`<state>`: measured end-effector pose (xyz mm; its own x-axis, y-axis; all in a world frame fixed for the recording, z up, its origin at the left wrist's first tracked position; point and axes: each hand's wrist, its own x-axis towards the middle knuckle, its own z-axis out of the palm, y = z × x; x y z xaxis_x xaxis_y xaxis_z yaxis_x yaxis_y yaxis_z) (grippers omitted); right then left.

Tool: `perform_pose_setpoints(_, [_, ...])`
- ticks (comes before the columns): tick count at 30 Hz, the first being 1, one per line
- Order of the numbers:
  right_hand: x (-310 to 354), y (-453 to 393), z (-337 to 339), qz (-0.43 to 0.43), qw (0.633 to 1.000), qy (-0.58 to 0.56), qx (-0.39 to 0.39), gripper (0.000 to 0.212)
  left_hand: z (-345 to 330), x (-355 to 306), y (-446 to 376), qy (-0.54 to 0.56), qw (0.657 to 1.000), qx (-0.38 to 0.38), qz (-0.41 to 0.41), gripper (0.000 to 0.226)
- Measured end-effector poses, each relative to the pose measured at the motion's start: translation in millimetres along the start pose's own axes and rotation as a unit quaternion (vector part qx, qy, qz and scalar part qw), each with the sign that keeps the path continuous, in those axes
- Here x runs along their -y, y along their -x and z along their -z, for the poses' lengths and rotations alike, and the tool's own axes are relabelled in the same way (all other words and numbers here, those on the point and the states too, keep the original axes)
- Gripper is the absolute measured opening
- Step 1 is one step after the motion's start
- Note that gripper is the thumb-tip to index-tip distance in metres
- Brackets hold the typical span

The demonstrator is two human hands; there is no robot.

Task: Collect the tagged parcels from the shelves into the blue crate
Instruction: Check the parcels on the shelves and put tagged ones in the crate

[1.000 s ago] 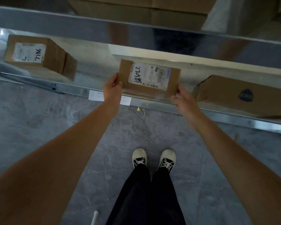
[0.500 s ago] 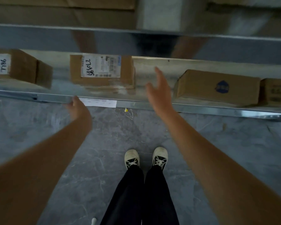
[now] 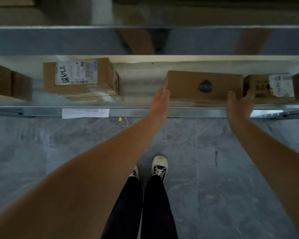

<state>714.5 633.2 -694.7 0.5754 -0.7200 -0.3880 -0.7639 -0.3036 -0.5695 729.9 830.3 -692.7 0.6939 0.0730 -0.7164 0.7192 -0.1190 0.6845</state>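
You have four boxes on the metal shelf (image 3: 145, 111) in front of you. From your left: a plain box (image 3: 10, 81) cut off by the frame edge, a labelled box (image 3: 79, 78) with a white tag and handwritten marks, a long box (image 3: 204, 85) with a blue round logo, and a small box (image 3: 269, 87) with a white label touching the long box's right end. Your two hands bracket the long box. Your left hand (image 3: 160, 100) is open, fingers at its left end. Your right hand (image 3: 239, 106) is open, fingers spread, at its right front corner. Neither grips it. One paper slip (image 3: 85, 113) sticks to the shelf's front edge.
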Motion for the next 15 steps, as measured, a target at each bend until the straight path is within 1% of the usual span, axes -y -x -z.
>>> perform_pose_setpoints(2, [1,-3,3,-0.044,0.997,-0.050,0.049,0.063,-9,-10,-7,0.012,1.000,0.016,0.012,0.040])
perform_pose_setpoints(4, [-1,-3,8,-0.052,0.993,-0.066,0.083,0.063,-11,-12,-11,0.026,0.999,0.010,0.027,0.038])
perform_pose_setpoints(6, [-3,-4,13,-0.046,0.991,-0.085,0.095,0.061,-5,-11,-11,0.052,0.998,-0.015,0.029,0.035])
perform_pose_setpoints(9, [1,-4,21,-0.037,0.986,-0.136,0.091,0.043,8,-16,-6,0.094,0.993,-0.066,0.016,0.026])
perform_pose_setpoints(11, [8,-3,25,-0.066,0.970,-0.208,0.111,0.028,17,-20,-1,0.113,0.988,-0.108,-0.007,0.026])
perform_pose_setpoints(12, [10,-2,27,-0.079,0.958,-0.245,0.129,0.025,21,-22,2,0.120,0.984,-0.127,-0.017,0.025])
perform_pose_setpoints(13, [13,1,29,-0.087,0.949,-0.266,0.146,0.028,23,-24,4,0.125,0.981,-0.143,-0.024,0.024])
perform_pose_setpoints(15, [15,4,29,-0.092,0.947,-0.264,0.161,0.041,27,-26,4,0.130,0.978,-0.156,-0.036,0.027])
